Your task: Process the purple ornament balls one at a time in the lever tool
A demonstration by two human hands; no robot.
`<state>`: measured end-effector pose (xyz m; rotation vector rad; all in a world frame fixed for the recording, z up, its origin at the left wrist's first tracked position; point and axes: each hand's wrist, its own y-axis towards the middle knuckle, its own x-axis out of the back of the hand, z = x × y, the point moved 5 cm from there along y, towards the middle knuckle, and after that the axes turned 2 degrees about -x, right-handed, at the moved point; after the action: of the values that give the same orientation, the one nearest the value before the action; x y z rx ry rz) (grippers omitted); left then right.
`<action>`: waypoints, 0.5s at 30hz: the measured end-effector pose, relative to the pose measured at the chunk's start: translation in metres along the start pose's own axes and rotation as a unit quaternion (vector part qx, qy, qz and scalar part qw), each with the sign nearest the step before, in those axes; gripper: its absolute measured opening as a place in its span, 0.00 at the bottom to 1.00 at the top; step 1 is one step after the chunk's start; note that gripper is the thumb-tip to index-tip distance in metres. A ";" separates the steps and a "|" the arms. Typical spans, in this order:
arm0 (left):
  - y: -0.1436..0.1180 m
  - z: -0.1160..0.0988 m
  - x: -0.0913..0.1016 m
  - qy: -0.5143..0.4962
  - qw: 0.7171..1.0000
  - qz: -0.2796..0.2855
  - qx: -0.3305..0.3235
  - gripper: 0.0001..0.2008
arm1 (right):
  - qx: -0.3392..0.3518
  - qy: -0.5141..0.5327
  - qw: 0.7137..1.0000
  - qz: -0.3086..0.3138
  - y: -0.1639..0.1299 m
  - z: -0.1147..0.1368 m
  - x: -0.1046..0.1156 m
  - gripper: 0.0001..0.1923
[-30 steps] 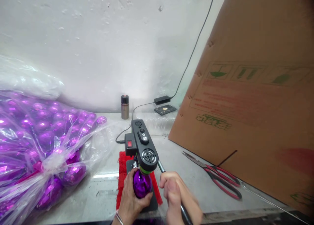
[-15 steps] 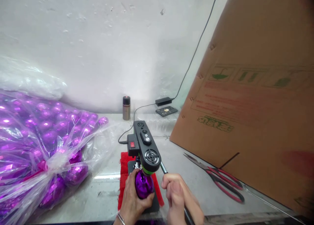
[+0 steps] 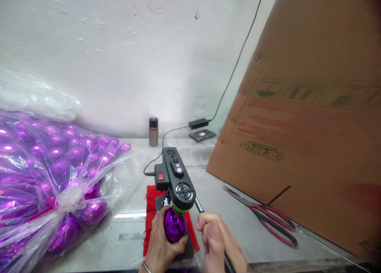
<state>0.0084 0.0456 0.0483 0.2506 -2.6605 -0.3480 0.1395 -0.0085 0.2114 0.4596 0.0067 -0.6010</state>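
Ornament [image 3: 175, 226], purple, glossy and faceted, sits upright on the base of the small bench press [image 3: 175, 181], directly under its head. Largest to smallest around the press: the cardboard sheet [image 3: 300, 126] leans to its right; the clear bag of like ornaments [image 3: 50, 177] lies to its left; the red-handled pliers [image 3: 264, 217] rest between press and cardboard; the red cloth [image 3: 150, 213] lies beneath its base. The left hand [image 3: 160, 245] cups the ornament; the right hand [image 3: 214, 241] is clenched on the press lever [image 3: 199, 206]. The pressing appears under way; most ornaments remain bagged.
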 end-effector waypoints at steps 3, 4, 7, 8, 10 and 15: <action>0.000 0.003 0.001 0.004 1.000 0.011 -0.014 0.38 | -0.002 0.004 1.000 -0.008 0.000 0.000 0.000 0.28; 0.000 0.004 0.001 0.006 1.000 0.011 -0.020 0.38 | -0.002 0.004 1.000 -0.009 0.000 0.000 0.000 0.27; -0.001 0.007 0.003 0.013 1.000 -0.001 -0.027 0.37 | 0.005 0.000 1.000 -0.005 0.001 -0.001 0.001 0.27; -0.001 0.008 0.003 0.016 1.000 -0.003 -0.027 0.38 | 0.010 -0.002 1.000 -0.003 0.001 -0.001 0.001 0.27; -0.002 0.011 0.002 0.021 0.999 -0.001 -0.027 0.39 | 0.025 -0.006 1.000 0.001 0.002 -0.001 0.002 0.27; -0.003 0.017 0.000 0.035 0.998 0.005 -0.042 0.39 | 0.050 -0.032 0.998 0.004 0.003 -0.001 0.004 0.26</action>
<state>0.0016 0.0462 0.0326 0.2202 -2.5697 -0.4396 0.1451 -0.0080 0.2110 0.5372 -0.0860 -0.6104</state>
